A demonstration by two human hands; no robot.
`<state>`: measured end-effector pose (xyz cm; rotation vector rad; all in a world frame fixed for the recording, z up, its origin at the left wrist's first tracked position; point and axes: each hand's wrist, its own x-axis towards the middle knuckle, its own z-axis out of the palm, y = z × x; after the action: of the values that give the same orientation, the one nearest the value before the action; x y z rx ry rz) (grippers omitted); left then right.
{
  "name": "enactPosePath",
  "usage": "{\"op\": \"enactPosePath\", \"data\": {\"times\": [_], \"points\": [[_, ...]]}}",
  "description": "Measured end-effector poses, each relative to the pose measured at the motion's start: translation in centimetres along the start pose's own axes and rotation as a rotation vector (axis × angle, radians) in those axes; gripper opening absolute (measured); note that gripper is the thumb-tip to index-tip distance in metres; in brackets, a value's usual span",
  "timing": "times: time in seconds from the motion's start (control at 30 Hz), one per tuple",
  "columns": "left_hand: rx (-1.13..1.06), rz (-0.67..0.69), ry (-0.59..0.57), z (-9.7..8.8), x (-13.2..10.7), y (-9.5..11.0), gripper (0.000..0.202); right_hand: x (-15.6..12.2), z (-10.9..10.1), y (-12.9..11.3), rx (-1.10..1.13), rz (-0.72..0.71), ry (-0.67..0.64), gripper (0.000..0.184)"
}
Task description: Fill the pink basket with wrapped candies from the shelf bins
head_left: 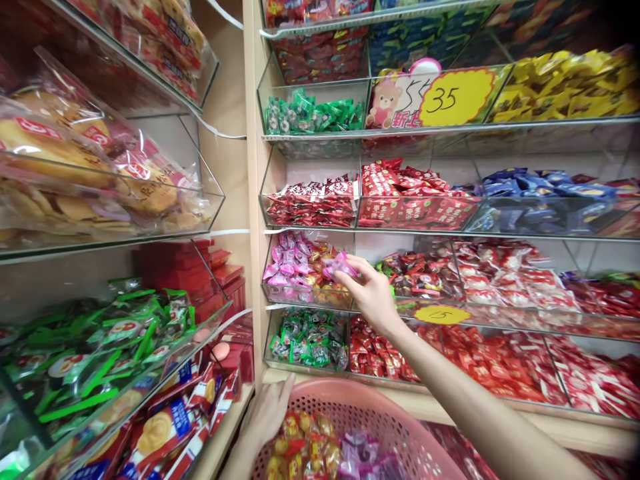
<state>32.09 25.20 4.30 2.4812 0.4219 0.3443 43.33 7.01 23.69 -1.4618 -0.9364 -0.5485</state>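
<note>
My right hand point(374, 293) is closed in a pinch on a pink-wrapped candy point(339, 265), in front of a clear shelf bin point(320, 295). Behind it, that bin holds pink-wrapped candies point(287, 261) on its left and gold-brown ones toward the right. Lower down, my left hand point(265, 413) grips the left rim of a pink perforated plastic basket point(375, 403); its fingertips are partly hidden. Inside the basket lie gold-wrapped candies point(303, 443) and purple-pink wrapped candies point(367, 457).
Clear bins of wrapped sweets fill the shelves, with green ones point(307, 339) below and red ones point(320, 200) above. Yellow price tags point(443, 314) hang on bin fronts. At left, angled bins hold bagged pastries point(150, 180) and green packets point(120, 333). A wooden upright point(254, 200) separates both sides.
</note>
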Motion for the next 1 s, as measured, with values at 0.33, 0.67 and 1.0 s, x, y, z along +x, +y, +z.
{"op": "enactPosePath", "data": {"times": [0.33,0.67,1.0], "points": [[0.057,-0.005,-0.037,-0.4,-0.2,1.0,0.065,-17.5,-3.5,5.5,0.788,1.013,-0.223,0.025],[0.146,0.034,-0.041,0.2,0.2,1.0,0.067,-19.4,-5.4,6.6,0.792,1.187,-0.448,0.024],[0.17,0.06,-0.035,0.2,0.4,0.7,0.068,-20.8,-5.8,8.7,0.283,0.972,-0.811,0.031]]}}
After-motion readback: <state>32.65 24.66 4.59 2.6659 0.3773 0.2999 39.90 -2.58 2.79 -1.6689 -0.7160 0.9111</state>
